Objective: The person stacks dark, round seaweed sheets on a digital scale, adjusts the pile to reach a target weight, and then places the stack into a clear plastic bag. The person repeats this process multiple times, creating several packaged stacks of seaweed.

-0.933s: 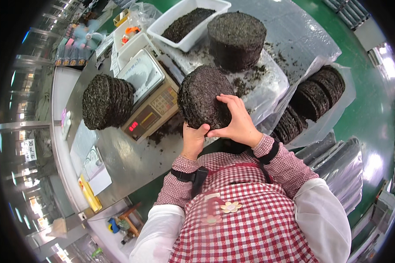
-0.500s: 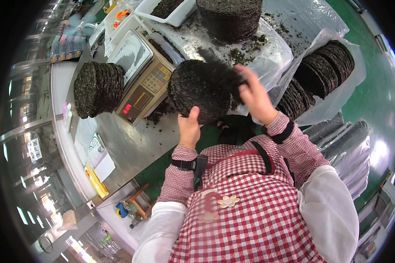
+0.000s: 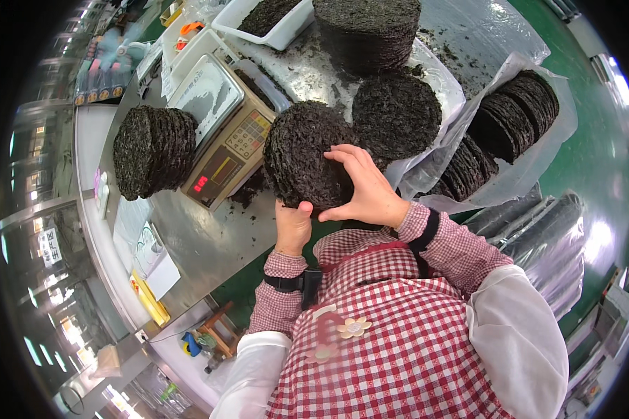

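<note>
A thick round stack of dark dried seaweed sheets (image 3: 304,143) is held in front of me, beside the scale. My left hand (image 3: 293,225) grips its near lower edge, thumb in front, the other fingers mostly hidden. On its right edge my right hand (image 3: 367,187) is closed, fingers over the face and thumb low at the near side. Just right of the stack lies another round seaweed disc (image 3: 398,115), below a tall stack of seaweed rounds (image 3: 367,42).
The beige digital scale (image 3: 223,167) stands to the left, with another seaweed stack (image 3: 154,152) beyond it. A white bin (image 3: 283,31) of seaweed bits sits at the back. At right, a clear plastic bag (image 3: 461,192) holds several rows of discs. Crumbs litter the metal table (image 3: 210,244).
The blurred dark seaweed in my right hand is gone from it, and a disc now lies at the right. My right hand has come back left onto the held stack.
</note>
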Available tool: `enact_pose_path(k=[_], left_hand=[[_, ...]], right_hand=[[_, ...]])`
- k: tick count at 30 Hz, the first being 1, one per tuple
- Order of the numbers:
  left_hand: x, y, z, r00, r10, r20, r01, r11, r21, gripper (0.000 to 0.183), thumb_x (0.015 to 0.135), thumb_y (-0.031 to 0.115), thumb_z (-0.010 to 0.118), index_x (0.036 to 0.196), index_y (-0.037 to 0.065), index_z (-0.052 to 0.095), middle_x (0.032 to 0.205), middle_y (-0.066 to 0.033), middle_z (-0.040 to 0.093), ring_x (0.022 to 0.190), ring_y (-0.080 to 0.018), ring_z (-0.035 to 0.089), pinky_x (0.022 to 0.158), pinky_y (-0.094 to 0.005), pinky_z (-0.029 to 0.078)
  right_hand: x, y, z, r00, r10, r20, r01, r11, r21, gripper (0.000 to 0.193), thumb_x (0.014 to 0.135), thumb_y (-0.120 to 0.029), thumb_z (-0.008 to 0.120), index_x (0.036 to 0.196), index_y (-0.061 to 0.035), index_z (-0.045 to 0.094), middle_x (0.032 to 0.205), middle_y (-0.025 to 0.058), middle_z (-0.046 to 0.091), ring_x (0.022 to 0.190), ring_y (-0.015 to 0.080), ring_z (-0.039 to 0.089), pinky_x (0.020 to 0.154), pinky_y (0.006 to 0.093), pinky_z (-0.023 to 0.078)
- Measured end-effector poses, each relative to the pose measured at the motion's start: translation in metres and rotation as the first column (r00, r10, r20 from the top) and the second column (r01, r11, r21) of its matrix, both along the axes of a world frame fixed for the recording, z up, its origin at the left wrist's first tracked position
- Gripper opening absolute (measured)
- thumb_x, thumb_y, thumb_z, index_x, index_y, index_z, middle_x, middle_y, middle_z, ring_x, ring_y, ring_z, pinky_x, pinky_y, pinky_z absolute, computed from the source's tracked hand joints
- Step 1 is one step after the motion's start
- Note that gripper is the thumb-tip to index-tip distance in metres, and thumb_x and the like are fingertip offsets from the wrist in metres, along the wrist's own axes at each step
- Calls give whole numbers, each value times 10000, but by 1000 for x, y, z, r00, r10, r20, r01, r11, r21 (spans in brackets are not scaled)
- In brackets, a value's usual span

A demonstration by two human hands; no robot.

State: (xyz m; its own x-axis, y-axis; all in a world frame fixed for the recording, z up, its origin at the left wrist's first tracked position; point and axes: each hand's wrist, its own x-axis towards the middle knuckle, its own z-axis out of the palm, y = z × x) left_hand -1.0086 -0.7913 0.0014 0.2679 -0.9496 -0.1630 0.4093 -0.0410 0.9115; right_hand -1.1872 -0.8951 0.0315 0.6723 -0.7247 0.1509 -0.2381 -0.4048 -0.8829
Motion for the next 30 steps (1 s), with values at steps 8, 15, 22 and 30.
enact_pose_path(k=[8,15,22,30], left_hand=[[9,1,13,993,107,-50,-99,987,130,528,908,242,741,1309,-17,515,1265,-82,596,1118,-186,581,995,-338,462],[-18,-22,15,968,50,246,-84,988,130,607,863,150,787,1353,0,461,1253,-73,596,1103,-178,587,971,-323,476],[-30,-31,20,929,104,356,-184,962,202,419,822,50,787,1185,-15,587,1114,-59,668,970,-153,638,888,-291,505],[26,-5,27,961,276,29,-277,946,167,529,885,84,729,1342,-29,488,1282,-92,588,1133,-213,585,991,-353,470]], right_hand=[[-49,-40,-21,824,-518,231,386,811,440,540,902,17,536,1423,-37,407,1230,180,622,1115,205,615,941,304,491],[-30,-25,-29,898,-411,155,388,908,157,509,860,-25,607,1355,-5,488,1245,192,609,1145,291,615,975,343,476],[-7,-9,-31,936,-288,204,275,957,88,523,816,-27,658,1324,-37,532,1232,176,618,1131,337,613,956,378,497],[-78,-77,-56,592,-806,-20,782,579,-231,674,861,-243,732,1398,26,424,1350,255,517,1261,370,499,1078,436,392]])
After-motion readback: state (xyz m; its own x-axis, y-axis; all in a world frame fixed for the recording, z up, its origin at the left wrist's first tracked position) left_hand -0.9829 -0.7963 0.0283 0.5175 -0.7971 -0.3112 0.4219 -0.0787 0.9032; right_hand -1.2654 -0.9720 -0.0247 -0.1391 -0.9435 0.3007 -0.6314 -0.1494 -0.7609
